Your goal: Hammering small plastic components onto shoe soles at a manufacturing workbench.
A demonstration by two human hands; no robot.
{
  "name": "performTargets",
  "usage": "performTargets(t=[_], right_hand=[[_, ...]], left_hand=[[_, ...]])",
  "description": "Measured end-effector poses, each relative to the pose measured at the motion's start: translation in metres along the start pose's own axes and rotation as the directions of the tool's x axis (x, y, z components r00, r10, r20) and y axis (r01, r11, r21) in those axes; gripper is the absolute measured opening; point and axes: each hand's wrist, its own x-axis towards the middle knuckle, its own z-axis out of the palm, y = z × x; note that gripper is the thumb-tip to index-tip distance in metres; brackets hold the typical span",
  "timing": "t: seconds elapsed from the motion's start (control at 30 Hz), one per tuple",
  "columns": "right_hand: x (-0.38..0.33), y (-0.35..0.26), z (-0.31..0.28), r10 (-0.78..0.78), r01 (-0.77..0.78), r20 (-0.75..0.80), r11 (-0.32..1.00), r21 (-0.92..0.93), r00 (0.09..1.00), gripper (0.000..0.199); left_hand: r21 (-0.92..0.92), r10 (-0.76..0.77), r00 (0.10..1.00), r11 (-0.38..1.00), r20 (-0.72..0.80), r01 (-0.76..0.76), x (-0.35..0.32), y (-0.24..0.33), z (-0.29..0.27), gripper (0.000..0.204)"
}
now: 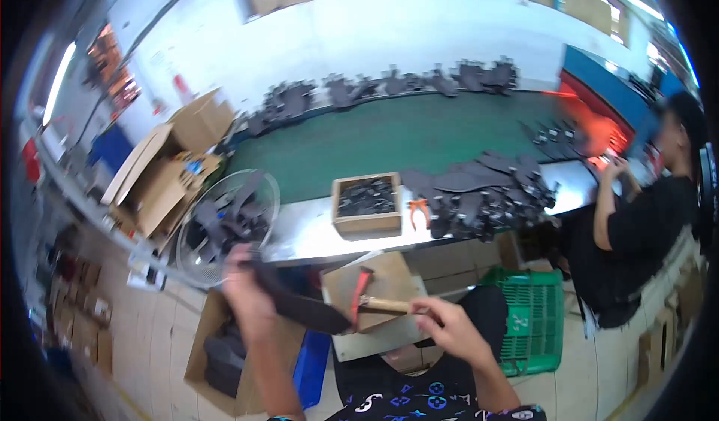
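My right hand [449, 329] grips the wooden-handled hammer [372, 301], its red head pointing left over the block, beside the dark piece [303, 305] my left hand [247, 290] clasps slantwise.

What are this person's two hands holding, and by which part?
The right hand grips a hammer by the end of its wooden handle. The left hand holds a dark flat piece by its upper end.
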Motion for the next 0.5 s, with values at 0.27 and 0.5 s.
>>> performTargets(t=[0.27, 0.5], right_hand=[[0.113, 0.034, -0.164, -0.41, -0.042, -0.73, 0.858, -0.513, 0.548, 0.024], [0.192, 0.099, -0.297, -0.209, -0.387, -0.421, 0.185, -0.903, 0.883, 0.038]], left_hand=[[0.662, 0.598, 0.502, 0.747, -0.625, -0.065, 0.226, 0.046, -0.281, 0.055], [0.796, 0.326, 0.941, 0.546, 0.087, -0.262, 0.049, -0.036, -0.082, 0.059]])
